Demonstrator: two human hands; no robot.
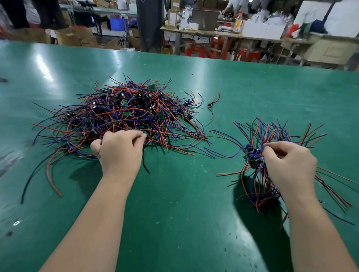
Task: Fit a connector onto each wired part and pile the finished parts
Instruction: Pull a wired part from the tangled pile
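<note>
No writing can be read anywhere in the view. The cartons (172,17) stacked at the upper middle of the frame carry pale stickers, but their print is too small and blurred to make out. The green circuit boards (151,87) in the tangle of wires left of centre are likewise too small for any marking to be legible.

Glossy green table (182,197); large pile (124,113) of red, blue and black wires, dotted with small green boards (151,87); smaller bundle (258,190) likewise red, blue, black, with blue connectors (253,153); red stools (195,51) beyond.
</note>
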